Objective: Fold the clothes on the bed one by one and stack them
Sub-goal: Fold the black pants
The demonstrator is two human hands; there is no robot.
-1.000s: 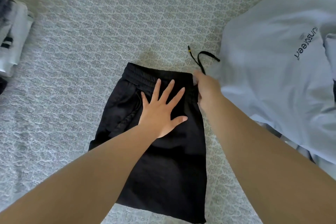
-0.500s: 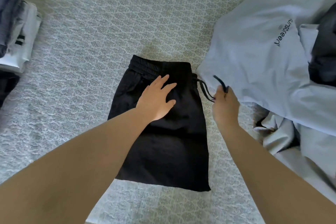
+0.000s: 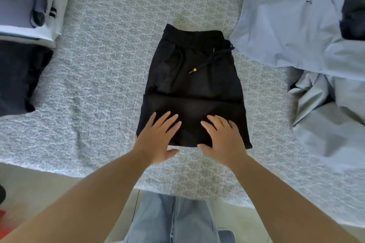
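Black shorts (image 3: pixel 192 89) lie folded lengthwise in the middle of the bed, waistband away from me. Their drawstring (image 3: pixel 209 61) with a yellow tip rests on top of the fabric. My left hand (image 3: pixel 158 138) lies flat on the near left corner of the shorts, fingers straight, thumb off the hem. My right hand (image 3: pixel 220 137) lies flat on the near right part, fingers spread. Neither hand grips the cloth.
A stack of folded clothes (image 3: pixel 25 25) sits at the left edge of the bed. A light blue shirt (image 3: pixel 286 21) and other loose garments (image 3: pixel 331 116) are heaped on the right. The patterned bedspread (image 3: pixel 102 77) ends at the near edge by my legs.
My right hand let go of the drawstring, which now lies on the shorts. Both hands moved from the waistband area down to the near hem.
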